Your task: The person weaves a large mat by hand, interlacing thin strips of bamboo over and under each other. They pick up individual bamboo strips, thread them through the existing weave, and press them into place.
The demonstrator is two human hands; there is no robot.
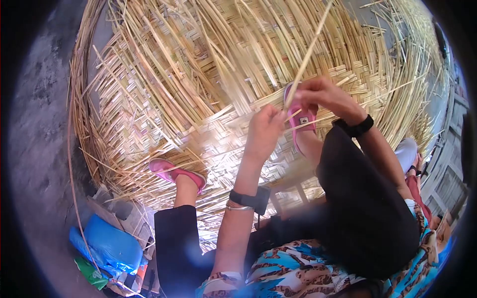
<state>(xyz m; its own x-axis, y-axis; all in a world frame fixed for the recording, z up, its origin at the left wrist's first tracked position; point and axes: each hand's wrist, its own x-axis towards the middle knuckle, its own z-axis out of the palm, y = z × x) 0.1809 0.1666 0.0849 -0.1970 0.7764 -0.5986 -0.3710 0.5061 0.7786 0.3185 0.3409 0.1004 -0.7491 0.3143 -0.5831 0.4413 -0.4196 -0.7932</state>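
Observation:
A long pale reed strip [312, 48] slants up and away from my right hand [330, 97], whose fingers pinch it close to its lower end. My left hand [266, 130], slightly blurred, has its fingers curled together at that same lower end, just left of the right hand. Both hands are above a woven reed mat [223, 126] with a herringbone pattern. Loose ends of strips stick up from the weave around them. Many loose reeds [174, 64] lie across the mat beyond my hands.
My feet in pink shoes [161, 168] rest on the mat, and my right knee rises beside my right arm. A blue plastic bag [112, 243] lies at lower left on the grey floor [37, 149]. Another person's arm [413, 174] shows at the right, near wooden slats [449, 154].

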